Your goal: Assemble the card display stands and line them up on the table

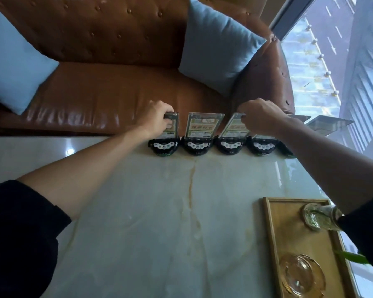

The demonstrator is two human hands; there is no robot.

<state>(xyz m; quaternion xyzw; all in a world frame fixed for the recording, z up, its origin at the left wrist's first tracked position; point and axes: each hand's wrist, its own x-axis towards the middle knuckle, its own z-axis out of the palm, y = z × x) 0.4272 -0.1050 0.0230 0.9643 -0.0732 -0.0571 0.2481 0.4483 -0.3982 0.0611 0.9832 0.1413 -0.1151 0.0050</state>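
Several card display stands stand in a row along the far edge of the marble table (138,211). Each has a black base with white buttons and an upright clear holder with a green card. My left hand (154,118) grips the top of the leftmost stand (164,145). The second stand (199,131) stands free between my hands. My right hand (260,117) pinches the top of the third stand's (232,138) card holder. A fourth stand (260,145) sits partly behind my right wrist. A fifth stand (329,123) at the right end is mostly hidden by my right forearm.
A brown leather sofa (108,91) with two light blue cushions (218,46) stands just beyond the table. A wooden tray (274,244) at the near right holds a clear glass (317,216) and an amber glass dish (302,276). A window runs along the right.
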